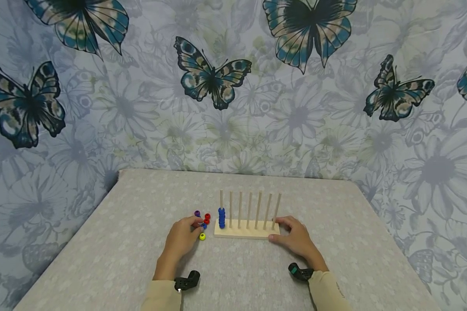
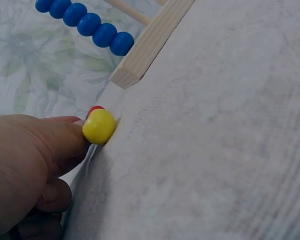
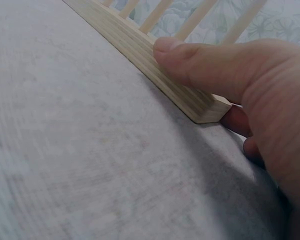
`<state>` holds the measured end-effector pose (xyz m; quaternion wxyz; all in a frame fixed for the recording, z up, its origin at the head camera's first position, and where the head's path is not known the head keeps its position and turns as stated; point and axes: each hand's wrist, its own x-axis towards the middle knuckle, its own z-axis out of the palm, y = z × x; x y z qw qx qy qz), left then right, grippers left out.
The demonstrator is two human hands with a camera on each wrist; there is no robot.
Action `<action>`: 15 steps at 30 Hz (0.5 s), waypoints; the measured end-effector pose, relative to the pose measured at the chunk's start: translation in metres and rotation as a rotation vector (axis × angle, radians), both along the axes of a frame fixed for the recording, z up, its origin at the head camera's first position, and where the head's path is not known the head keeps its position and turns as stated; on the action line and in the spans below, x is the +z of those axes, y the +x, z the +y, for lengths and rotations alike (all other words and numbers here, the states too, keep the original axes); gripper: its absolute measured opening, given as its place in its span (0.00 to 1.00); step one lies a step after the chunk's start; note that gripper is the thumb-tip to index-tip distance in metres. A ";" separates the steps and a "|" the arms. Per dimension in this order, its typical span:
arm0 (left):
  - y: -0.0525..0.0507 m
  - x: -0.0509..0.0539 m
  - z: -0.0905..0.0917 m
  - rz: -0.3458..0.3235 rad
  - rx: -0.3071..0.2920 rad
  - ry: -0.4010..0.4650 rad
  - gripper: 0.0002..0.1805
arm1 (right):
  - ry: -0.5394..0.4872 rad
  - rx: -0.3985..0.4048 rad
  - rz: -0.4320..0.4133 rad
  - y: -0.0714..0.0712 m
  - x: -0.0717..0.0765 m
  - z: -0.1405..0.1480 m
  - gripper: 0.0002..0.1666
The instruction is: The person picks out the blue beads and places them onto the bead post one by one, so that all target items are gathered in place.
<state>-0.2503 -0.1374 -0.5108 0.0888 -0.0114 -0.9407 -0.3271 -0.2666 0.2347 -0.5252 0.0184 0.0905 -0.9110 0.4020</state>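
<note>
A wooden bead stand has a flat base and a row of upright pegs. Blue beads are stacked on its leftmost peg. At the base's right end is my right hand, gripping it with the thumb on the front side and fingers behind. Left of the stand, my left hand pinches a loose blue bead between thumb and finger. Close by lie a yellow bead, two red beads and a purple bead. In the left wrist view, the yellow bead hides the fingertips.
A pale patterned cloth covers the table, whose far edge meets a wall covering with flowers and butterflies. Each wrist wears a black device, one on the left and one on the right.
</note>
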 end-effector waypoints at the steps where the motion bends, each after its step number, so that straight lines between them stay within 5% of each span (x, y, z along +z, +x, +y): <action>1: 0.000 0.000 0.000 -0.007 -0.003 -0.004 0.12 | -0.002 0.001 0.001 0.000 0.000 0.000 0.38; 15: -0.001 -0.001 0.000 -0.015 0.008 -0.026 0.13 | 0.004 -0.008 -0.001 0.000 0.000 -0.001 0.38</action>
